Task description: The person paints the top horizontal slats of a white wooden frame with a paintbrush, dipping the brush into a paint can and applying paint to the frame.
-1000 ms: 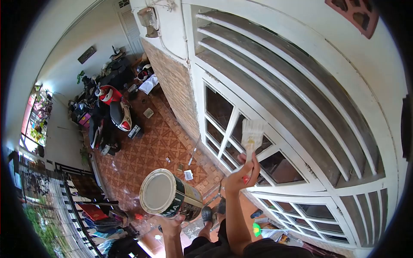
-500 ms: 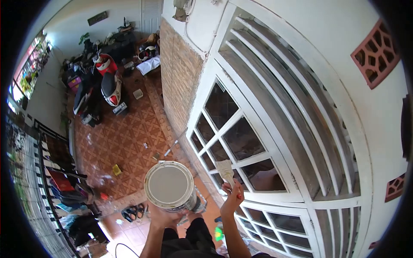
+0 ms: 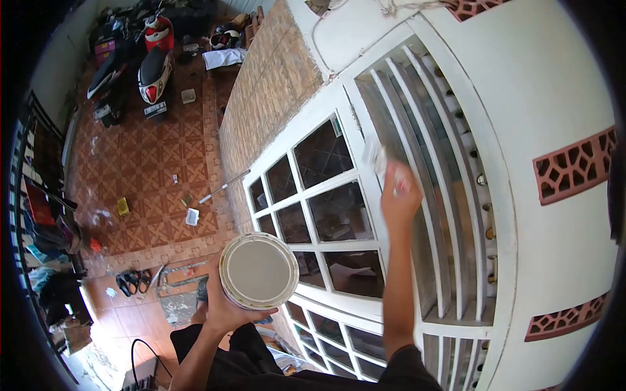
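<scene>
Cradling a paint can (image 3: 259,270) low in front of the body in the left hand (image 3: 228,313), with fingers wrapped round its side and underside; seemingly filled with pale paint close to the rim, so risking a spill from any tilt of that wrist or knock against the window work; farther out, gripping a paintbrush (image 3: 374,156) in the right hand (image 3: 401,192), with fingers closed about the handle and bristles pointing toward the white frame (image 3: 373,202); too blurred there to tell contact from a gap; risking smears on the nearby glass panes (image 3: 339,212) from a slip of the fingers or a hurried stroke, and stray paint on the white slats (image 3: 448,189) just beside from swinging too wide; risking drips on the tiled floor (image 3: 140,221) below from overloaded bristles; farther down, lying on or by those tiles, a pair of sandals (image 3: 134,282), a small white tray (image 3: 192,217) and a long-handled tool (image 3: 215,191); farthest off, parked near the wall, a red and white scooter (image 3: 155,78).
</scene>
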A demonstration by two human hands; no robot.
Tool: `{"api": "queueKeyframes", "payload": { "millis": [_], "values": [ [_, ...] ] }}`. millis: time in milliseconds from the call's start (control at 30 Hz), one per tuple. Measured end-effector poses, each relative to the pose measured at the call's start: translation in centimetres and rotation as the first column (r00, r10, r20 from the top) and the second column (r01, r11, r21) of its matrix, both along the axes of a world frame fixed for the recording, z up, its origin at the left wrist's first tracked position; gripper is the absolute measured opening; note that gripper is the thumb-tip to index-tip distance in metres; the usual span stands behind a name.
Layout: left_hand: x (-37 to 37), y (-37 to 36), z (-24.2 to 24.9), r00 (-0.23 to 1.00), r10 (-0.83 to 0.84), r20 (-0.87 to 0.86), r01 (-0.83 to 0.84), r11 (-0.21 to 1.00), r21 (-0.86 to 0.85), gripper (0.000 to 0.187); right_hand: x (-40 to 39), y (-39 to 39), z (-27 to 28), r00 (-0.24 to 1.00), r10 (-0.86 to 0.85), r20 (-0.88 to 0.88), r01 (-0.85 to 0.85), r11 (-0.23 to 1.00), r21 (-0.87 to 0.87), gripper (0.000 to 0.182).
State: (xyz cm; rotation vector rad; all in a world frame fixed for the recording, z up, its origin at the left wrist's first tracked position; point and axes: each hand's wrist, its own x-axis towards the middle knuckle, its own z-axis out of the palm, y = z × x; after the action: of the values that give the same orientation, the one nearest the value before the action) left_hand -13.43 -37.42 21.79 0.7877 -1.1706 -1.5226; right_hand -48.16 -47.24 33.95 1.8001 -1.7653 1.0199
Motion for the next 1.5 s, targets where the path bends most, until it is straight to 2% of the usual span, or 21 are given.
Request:
{"api": "queueKeyframes", "payload": {
  "millis": [33, 167, 233, 400, 533, 633, 833, 1033, 1133, 1233, 1333, 1433, 1500],
  "values": [
    [-0.1, 0.0, -0.1, 1.0, 0.031, -0.007, -0.031, 0.999, -0.01, 0.122, -0.5, -3.0, 2.2, 0.998, 0.029, -0.05, -0.028, 1.0, 0.007, 0.011],
    [0.0, 0.1, -0.8, 0.999, 0.044, 0.025, -0.044, 0.999, 0.006, 0.122, -4.0, -14.3, 7.8, 0.95, 0.044, -0.308, 0.039, 0.965, 0.259, 0.024],
    [-0.1, 0.3, -1.0, 0.996, 0.079, 0.032, -0.08, 0.996, 0.038, 0.123, -5.7, -19.2, 8.8, 0.897, 0.122, -0.424, -0.021, 0.972, 0.234, 0.029],
    [-0.9, 1.1, -2.1, 0.992, 0.126, 0.03, -0.129, 0.981, 0.145, 0.125, -7.9, -26.2, 9.7, 0.857, 0.129, -0.5, 0.075, 0.927, 0.369, 0.033],
    [-2.0, 1.0, -2.5, 0.986, 0.165, -0.002, -0.162, 0.975, 0.15, 0.125, -9.9, -27.5, 9.0, 0.844, 0.091, -0.529, 0.153, 0.904, 0.399, 0.039],
    [-2.8, 0.5, -2.2, 0.987, 0.154, -0.038, -0.146, 0.975, 0.165, 0.126, -11.1, -27.3, 9.1, 0.821, 0.193, -0.537, 0.111, 0.869, 0.483, 0.043],
    [-4.1, -0.3, -1.6, 0.99, 0.119, -0.082, -0.108, 0.986, 0.126, 0.127, -10.1, -27.2, 10.9, 0.899, 0.101, -0.426, 0.093, 0.906, 0.412, 0.043],
    [-4.9, -0.8, -1.2, 0.988, 0.126, -0.089, -0.118, 0.989, 0.088, 0.127, -10.7, -26.8, 9.9, 0.813, 0.176, -0.556, 0.153, 0.856, 0.494, 0.042],
    [-5.0, -1.1, -1.3, 0.994, 0.095, -0.053, -0.092, 0.994, 0.054, 0.126, -9.9, -25.5, 10.6, 0.8, 0.243, -0.549, 0.107, 0.842, 0.529, 0.04],
    [-5.6, -1.1, -1.5, 0.988, 0.117, -0.098, -0.106, 0.989, 0.105, 0.125, -8.1, -26.4, 10.4, 0.814, 0.181, -0.552, 0.136, 0.864, 0.484, 0.035],
    [-6.0, -1.1, -1.4, 0.986, 0.138, -0.092, -0.129, 0.987, 0.101, 0.123, -8.1, -28.9, 7.8, 0.821, 0.24, -0.518, 0.035, 0.884, 0.466, 0.033],
    [-5.9, -0.8, -1.5, 0.988, 0.129, -0.079, -0.119, 0.985, 0.121, 0.122, -8.7, -29.2, 6.4, 0.75, 0.258, -0.609, 0.052, 0.895, 0.443, 0.032],
    [-5.7, -0.6, -1.8, 0.989, 0.128, -0.081, -0.116, 0.984, 0.132, 0.121, -8.8, -28.2, 6.9, 0.754, 0.245, -0.609, 0.119, 0.861, 0.494, 0.032]
  ]
}}
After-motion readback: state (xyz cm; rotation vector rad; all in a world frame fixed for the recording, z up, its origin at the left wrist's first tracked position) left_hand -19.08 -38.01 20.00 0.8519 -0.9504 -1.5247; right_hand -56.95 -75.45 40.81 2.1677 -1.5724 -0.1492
